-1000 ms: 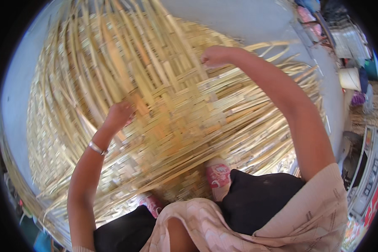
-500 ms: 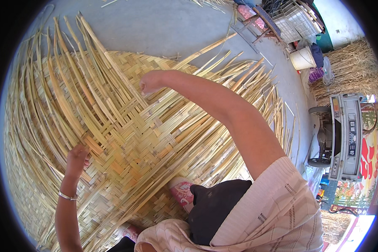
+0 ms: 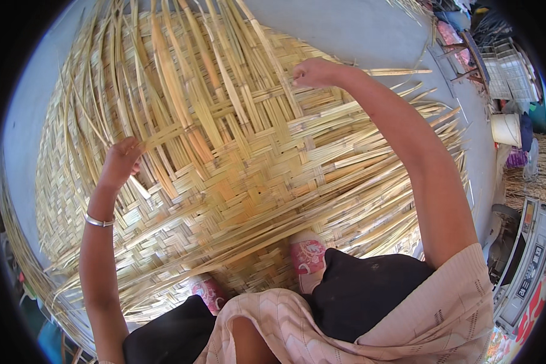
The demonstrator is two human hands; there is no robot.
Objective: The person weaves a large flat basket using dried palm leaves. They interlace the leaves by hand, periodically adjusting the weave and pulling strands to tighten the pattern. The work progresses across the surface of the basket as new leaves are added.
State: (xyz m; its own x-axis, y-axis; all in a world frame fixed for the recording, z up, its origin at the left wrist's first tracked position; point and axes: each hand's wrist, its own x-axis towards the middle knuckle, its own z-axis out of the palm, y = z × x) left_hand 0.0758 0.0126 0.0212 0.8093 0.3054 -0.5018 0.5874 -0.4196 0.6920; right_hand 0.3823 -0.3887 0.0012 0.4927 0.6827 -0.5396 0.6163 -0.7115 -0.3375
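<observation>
A large mat of woven pale-yellow split reed [image 3: 249, 194] spreads over the ground before me. From its woven middle, long loose reed strips [image 3: 164, 48] fan out toward the far side. One flat crosswise reed strip [image 3: 161, 138] runs among them, over some and under others. My left hand [image 3: 121, 162] is closed on its left end. At the far right of the fan, my right hand [image 3: 314, 73] is closed with the fingertips turned down, near the strip's other end. Those fingertips are partly hidden, so what they pinch is hard to make out.
More loose strips [image 3: 370, 151] stick out to the right. My patterned pink shoes [image 3: 308, 258] rest on the mat's near part. Beyond its right edge stand a white bucket [image 3: 506, 129], a white plastic crate [image 3: 511, 70], a wooden stool [image 3: 474, 60] and a grey vehicle [image 3: 528, 255].
My view has swung, so the mat sits farther right and higher. Both hands have moved away from me over the fan; the crosswise strip now shows between them, with upright strips over it.
</observation>
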